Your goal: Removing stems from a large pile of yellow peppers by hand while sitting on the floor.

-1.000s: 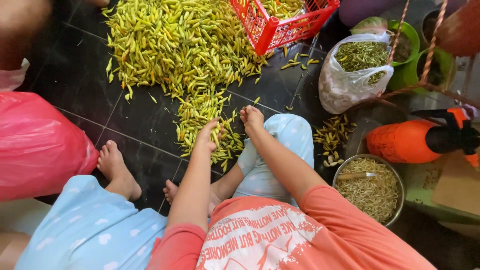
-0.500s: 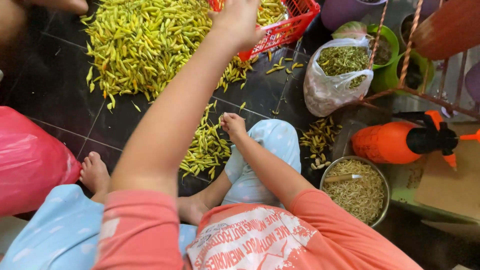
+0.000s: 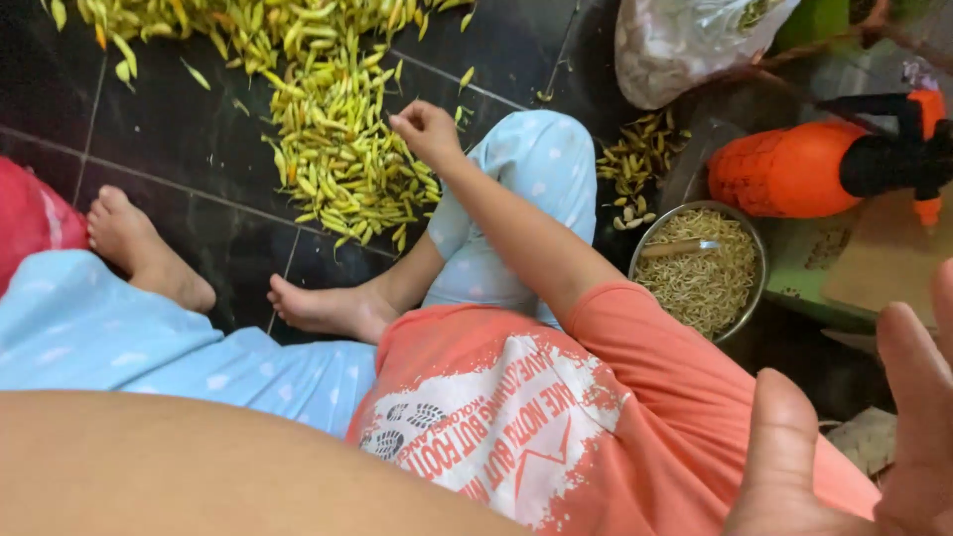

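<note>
A heap of small yellow-green chillies (image 3: 338,149) lies on the dark tiled floor (image 3: 179,129) in front of my folded legs in light blue trousers. My right hand (image 3: 427,127) hovers at the heap's right edge with its fingers curled together; I see nothing in them. My left forearm (image 3: 199,467) crosses the bottom of the view, very close to the camera. My left hand (image 3: 854,447) rises at the bottom right with its fingers spread, holding nothing. It is over my orange shirt (image 3: 596,417).
A steel bowl (image 3: 640,243) of thin stems stands to the right of my knee, with a small chilli pile (image 3: 635,159) behind it. An orange sprayer (image 3: 794,169) and a clear plastic bag (image 3: 685,45) sit at the back right. A red bag (image 3: 30,218) is at the left.
My left arm reached up to the red basket, then drew back close to the camera with the hand open. The view tilted down and the basket left the frame. My right hand stayed at the heap.
</note>
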